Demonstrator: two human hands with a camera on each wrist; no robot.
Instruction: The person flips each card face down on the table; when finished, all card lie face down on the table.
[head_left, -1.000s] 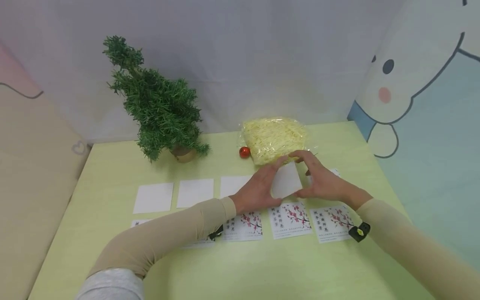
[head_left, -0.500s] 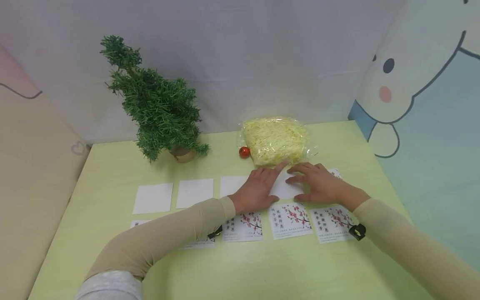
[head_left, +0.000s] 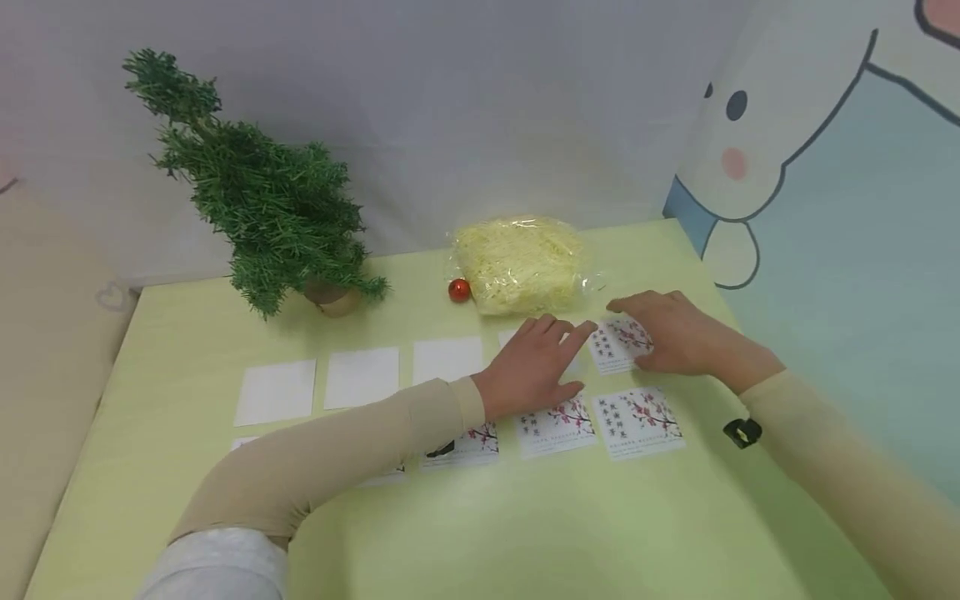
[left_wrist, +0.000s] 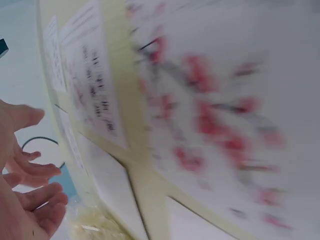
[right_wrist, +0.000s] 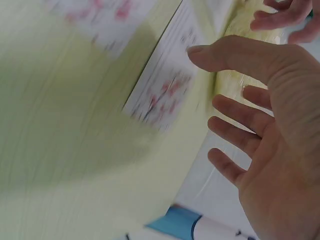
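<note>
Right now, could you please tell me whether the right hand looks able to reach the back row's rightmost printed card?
Probably yes: the right hand holds nothing and is by the right edge of the printed card, which has nothing lying on it.

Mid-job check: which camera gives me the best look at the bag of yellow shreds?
The head view: it shows the bag of yellow shreds whole, with the red ball beside it. The left wrist view catches only a part, cut off at the bottom edge; the right wrist view shows only part, behind the right hand.
</note>
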